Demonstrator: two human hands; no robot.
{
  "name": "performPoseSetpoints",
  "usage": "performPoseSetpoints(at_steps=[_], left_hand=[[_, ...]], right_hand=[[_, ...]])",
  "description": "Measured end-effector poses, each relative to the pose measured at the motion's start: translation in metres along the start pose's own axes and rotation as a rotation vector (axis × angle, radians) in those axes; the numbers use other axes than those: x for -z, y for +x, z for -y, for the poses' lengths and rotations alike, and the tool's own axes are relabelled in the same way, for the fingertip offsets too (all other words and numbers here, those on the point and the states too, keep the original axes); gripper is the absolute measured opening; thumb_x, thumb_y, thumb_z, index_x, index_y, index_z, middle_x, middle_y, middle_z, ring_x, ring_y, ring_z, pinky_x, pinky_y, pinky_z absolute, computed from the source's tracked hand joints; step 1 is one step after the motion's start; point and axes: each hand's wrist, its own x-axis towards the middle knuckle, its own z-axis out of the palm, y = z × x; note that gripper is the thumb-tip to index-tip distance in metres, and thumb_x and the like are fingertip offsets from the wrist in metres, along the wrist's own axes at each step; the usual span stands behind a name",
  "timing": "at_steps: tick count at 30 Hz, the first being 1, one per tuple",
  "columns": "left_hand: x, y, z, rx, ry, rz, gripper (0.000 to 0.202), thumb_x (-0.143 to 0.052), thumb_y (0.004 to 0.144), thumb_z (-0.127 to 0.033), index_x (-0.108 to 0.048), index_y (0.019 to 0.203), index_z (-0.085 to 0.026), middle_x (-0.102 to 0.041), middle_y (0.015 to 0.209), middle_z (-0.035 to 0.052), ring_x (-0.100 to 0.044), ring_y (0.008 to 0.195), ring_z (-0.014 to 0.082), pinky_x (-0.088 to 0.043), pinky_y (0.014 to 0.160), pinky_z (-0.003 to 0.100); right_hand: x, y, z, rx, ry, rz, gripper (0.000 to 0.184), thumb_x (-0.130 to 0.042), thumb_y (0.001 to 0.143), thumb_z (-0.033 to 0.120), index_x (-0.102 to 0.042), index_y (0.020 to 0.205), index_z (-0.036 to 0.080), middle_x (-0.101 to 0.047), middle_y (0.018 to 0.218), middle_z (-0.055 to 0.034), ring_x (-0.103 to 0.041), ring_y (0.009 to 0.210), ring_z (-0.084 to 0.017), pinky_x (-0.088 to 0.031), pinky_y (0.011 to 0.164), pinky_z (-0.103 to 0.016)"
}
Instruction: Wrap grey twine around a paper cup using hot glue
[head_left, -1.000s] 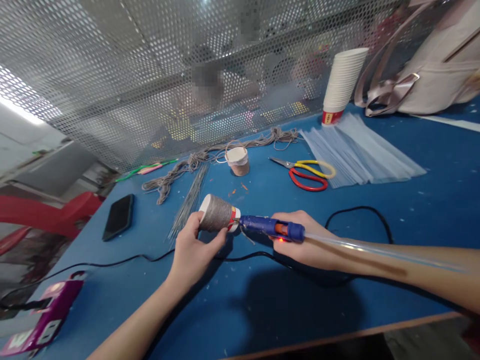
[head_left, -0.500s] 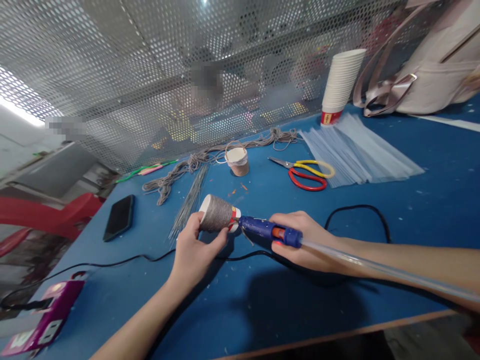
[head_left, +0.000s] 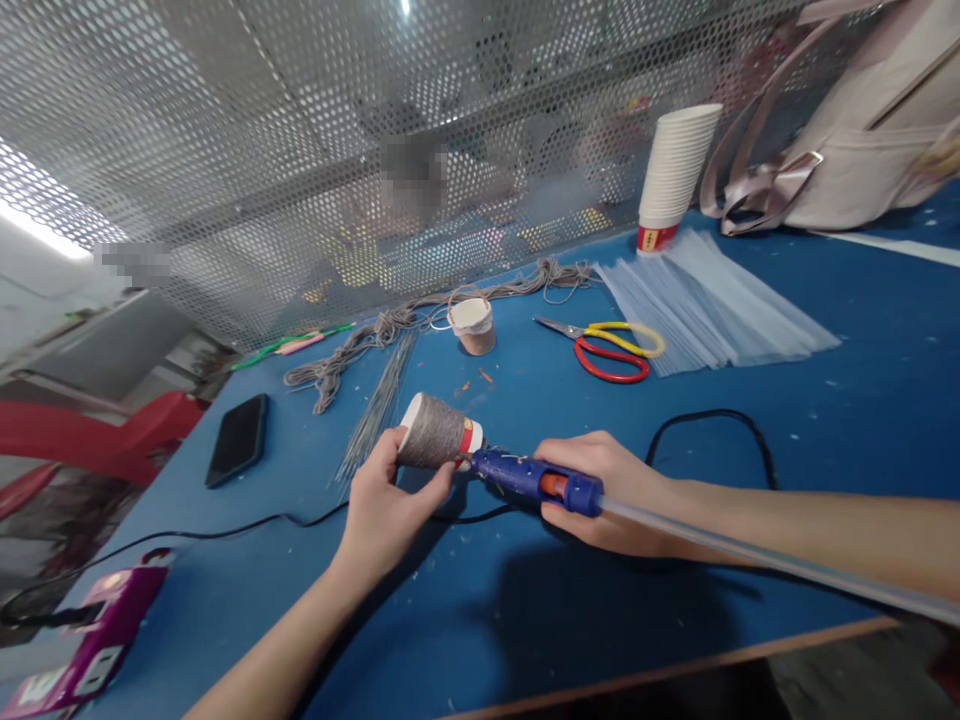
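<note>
My left hand [head_left: 386,505] grips a paper cup [head_left: 436,434] lying on its side, its wall wound with grey string and a red-and-white band showing at the rim. My right hand [head_left: 611,487] is closed round a blue hot glue gun [head_left: 536,478] with a long clear glue stick [head_left: 757,558] sticking out behind it. The gun's nozzle touches the cup's rim end. Both are held just above the blue table [head_left: 825,400].
A second string-wrapped cup [head_left: 473,325], grey cord [head_left: 352,350], thin wires [head_left: 379,400], scissors [head_left: 611,345], clear sleeves [head_left: 712,305], stacked paper cups [head_left: 671,175] and a bag [head_left: 862,130] lie beyond. A phone [head_left: 238,438] and power strip [head_left: 90,645] sit left. A black cable [head_left: 705,420] loops by my right hand.
The cup and the glue gun have shifted slightly; the gun now sits a little lower and more tilted. Both hands keep their grips.
</note>
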Motion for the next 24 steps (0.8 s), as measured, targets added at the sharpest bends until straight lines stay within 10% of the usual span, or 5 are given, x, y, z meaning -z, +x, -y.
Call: performPoseSetpoints(at_steps=[24], left_hand=[[0.005, 0.002, 0.006, -0.054, -0.085, 0.083, 0.017, -0.067, 0.068, -0.025, -0.063, 0.083, -0.018, -0.064, 0.075, 0.0010, -0.060, 0.070, 0.0154, -0.049, 0.068, 0.027]], right_hand=[[0.011, 0.001, 0.006, -0.128, 0.080, 0.026, 0.012, -0.054, 0.067, 0.017, -0.044, 0.061, 0.019, -0.045, 0.054, 0.0056, -0.033, 0.049, -0.008, -0.027, 0.052, -0.022]])
